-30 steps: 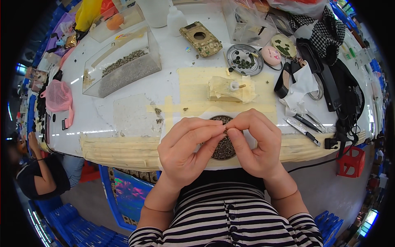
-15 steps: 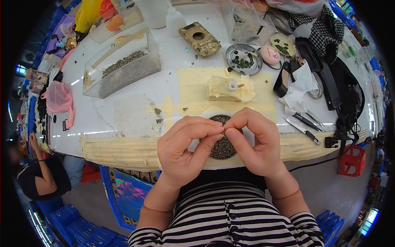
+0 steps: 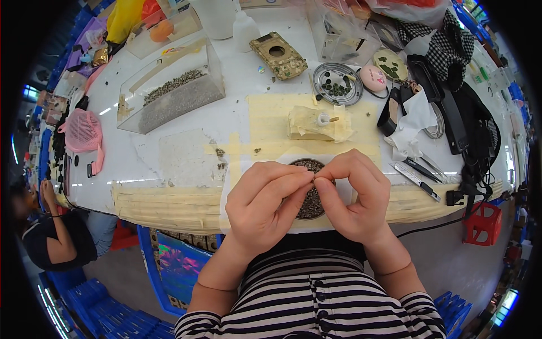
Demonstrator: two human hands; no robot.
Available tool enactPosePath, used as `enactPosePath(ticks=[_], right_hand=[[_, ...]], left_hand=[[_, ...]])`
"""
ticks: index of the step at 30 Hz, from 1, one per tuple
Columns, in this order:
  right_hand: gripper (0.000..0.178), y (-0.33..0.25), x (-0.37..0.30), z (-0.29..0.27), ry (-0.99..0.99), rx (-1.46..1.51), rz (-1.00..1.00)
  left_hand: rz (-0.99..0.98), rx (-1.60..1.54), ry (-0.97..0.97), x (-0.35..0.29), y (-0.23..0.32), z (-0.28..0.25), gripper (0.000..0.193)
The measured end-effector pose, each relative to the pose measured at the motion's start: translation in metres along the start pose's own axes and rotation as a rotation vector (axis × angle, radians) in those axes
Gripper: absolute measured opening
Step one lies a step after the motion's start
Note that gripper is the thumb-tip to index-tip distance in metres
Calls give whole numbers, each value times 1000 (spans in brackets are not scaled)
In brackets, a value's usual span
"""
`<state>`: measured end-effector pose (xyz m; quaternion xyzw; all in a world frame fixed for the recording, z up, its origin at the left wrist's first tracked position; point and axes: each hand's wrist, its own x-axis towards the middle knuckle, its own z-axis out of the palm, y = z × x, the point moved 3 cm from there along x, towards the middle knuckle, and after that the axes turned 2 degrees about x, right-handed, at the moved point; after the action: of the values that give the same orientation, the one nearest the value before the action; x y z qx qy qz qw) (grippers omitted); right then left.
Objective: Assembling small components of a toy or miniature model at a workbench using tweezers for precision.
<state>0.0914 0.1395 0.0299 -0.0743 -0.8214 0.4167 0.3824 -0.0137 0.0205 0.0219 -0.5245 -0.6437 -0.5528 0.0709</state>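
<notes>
Both hands pinched together over small dish of dark beads.
Left hand (image 3: 265,198) and right hand (image 3: 353,195) grips narrow, fingertips meeting on something too small to identify; bead dish (image 3: 309,192) directly beneath, on counter (image 3: 186,152).

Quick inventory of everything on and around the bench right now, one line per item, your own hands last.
small dish of dark bits: one, grey-brown, near table edge under the hands
taped block: one, cream, centre of table
clear box of granules: one, transparent, left rear
round metal tray: one, silver with dark pieces, right rear
camouflage case: one, tan-green, rear centre
pink mesh pouch: one, pink, far left
white cloth: one, white, right
red crate: one, red, floor at right
left hand: one, fingertips pinched to the right hand's
right hand: one, pinching over the dish; anything held is too small to tell
</notes>
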Motion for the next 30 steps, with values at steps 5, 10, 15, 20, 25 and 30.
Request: enactPosePath(ticks=[5,10,15,20,25,30], right_hand=[[11,0,-1,0,4,-26,-5],[11,0,-1,0,-10,10,8],[9,0,-2,0,-22,72,45],[7,2,-2,-2,-57,168,109],[6,3,-2,-1,-75,207,136],[7,1,-2,-2,-53,155,104]], left_hand=[[92,78,33,-1,2,2,26],[85,43,24,-2,1,1,26],[77,21,21,-2,2,0,26],[52,-24,3,-2,2,-2,25],[10,-70,-13,-2,2,-3,25],[-23,-80,-16,-2,1,-2,25]])
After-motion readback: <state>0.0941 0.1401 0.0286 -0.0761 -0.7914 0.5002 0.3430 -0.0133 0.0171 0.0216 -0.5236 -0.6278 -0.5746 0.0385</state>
